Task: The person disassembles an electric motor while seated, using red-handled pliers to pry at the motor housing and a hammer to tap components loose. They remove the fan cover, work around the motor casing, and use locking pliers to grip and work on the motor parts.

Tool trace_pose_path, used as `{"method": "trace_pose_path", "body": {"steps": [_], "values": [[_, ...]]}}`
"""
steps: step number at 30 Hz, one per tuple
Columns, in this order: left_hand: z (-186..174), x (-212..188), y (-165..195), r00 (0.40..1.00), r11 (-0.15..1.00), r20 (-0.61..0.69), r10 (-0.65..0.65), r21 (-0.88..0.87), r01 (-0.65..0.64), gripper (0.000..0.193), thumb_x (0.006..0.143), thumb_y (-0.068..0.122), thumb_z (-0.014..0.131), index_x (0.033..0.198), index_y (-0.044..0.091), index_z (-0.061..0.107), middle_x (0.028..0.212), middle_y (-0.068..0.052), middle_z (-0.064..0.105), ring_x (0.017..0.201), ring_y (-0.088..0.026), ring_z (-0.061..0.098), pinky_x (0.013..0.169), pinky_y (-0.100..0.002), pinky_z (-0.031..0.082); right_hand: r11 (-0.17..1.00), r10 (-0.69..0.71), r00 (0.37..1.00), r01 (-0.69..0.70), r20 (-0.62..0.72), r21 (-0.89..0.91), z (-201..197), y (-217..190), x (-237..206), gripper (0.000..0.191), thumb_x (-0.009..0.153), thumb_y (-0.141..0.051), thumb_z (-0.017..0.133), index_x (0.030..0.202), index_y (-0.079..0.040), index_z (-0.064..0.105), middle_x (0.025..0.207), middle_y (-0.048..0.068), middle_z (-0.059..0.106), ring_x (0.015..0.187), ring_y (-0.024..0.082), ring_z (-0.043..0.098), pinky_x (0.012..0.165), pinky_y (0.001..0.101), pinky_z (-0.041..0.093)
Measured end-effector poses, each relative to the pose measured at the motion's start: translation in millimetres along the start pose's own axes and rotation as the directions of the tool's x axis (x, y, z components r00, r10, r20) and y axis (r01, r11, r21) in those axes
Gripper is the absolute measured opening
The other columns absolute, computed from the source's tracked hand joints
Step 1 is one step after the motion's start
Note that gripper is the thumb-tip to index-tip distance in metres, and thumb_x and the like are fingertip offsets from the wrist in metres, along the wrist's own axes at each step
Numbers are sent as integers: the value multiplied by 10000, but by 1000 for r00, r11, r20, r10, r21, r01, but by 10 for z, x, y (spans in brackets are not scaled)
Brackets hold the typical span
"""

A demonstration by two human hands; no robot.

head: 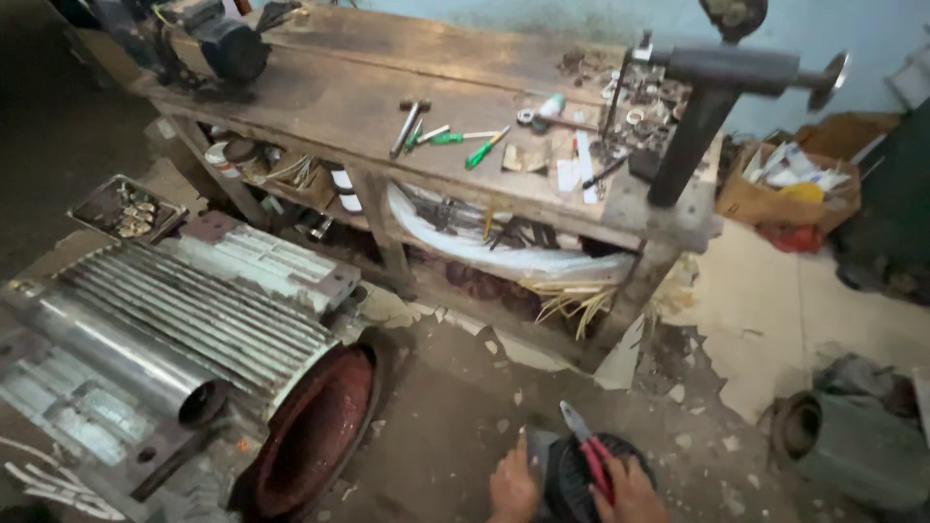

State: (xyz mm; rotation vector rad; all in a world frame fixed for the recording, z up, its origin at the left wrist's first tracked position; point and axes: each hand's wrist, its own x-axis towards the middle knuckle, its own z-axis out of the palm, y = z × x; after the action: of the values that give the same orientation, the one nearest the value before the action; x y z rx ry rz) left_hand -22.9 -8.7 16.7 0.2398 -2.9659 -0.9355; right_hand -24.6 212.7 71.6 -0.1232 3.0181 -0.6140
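2 hands at bottom edge, both on 1 small black motor (581, 479) sitting on the floor. Left hand (511, 487) rests on the motor's grey left side, fingers curled loosely against the casing, holding it. Right hand (635, 492) is clenched round red-handled pliers (589, 453); the handles run up from the fist over the motor's dark round top, grey jaws pointing up-left just beyond the fingertips of both hands.

1 big ribbed grey motor housing (208, 310) lies on its side at left, cast metal w/ long fins, rusty red-brown round opening (315, 431) facing the camera. 1 smooth shiny steel tube (116, 353) lies across it. 1 flat metal tray (126, 208) of small parts behind.

1 rough wooden workbench (358, 102) across the top: 1 hammer (409, 121), 2 green-handled screwdrivers (484, 147), washers & scrap at right end, 1 dark iron press stand (712, 107). 1 cardboard box (787, 189) far right. Floor is cracked concrete w/ paper bits.
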Motion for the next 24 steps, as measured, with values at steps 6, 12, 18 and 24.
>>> {"method": "trace_pose_path", "body": {"steps": [6, 12, 18, 24], "values": [[-616, 376, -172, 894, 997, 444, -58, 64, 33, 448, 919, 426, 662, 1307, 202, 639, 1163, -133, 657, 1074, -364, 638, 874, -511, 524, 986, -75, 997, 71, 23, 153, -273, -131, 89, 757, 696, -328, 859, 1356, -149, 533, 1238, 248, 546, 1107, 478, 589, 933, 519, 513], [-1202, 709, 188, 790, 830, 586, 182, -523, 196, 561, 978, 552, 609, 1235, 58, 669, 1152, -170, 719, 1081, -310, 694, 952, -426, 532, 860, -188, 954, 275, -235, 429, -309, -495, 400, 660, 642, -236, 872, 1213, -109, 566, 1223, 233, 608, 1128, 430, 634, 949, 467, 502], [-2663, 2794, -30, 994, 977, 72, 81, -203, -65, 500, 872, 385, 709, 1189, 3, 648, 1232, -276, 639, 1158, -445, 601, 976, -510, 475, 635, -74, 992, 125, -101, 762, -346, -1314, 1277, 670, 718, -121, 804, 1329, -32, 546, 1250, 200, 573, 1176, 351, 570, 997, 411, 464], [-4087, 5916, -357, 966, 995, -257, -33, 85, 56, 588, 878, 535, 736, 1133, 9, 679, 1152, -263, 670, 1075, -466, 647, 894, -557, 532, 827, -225, 961, 276, -161, 490, -958, -2538, 2956, 602, 803, -240, 769, 1332, -32, 568, 1231, 197, 601, 1153, 361, 595, 963, 430, 476]]}}
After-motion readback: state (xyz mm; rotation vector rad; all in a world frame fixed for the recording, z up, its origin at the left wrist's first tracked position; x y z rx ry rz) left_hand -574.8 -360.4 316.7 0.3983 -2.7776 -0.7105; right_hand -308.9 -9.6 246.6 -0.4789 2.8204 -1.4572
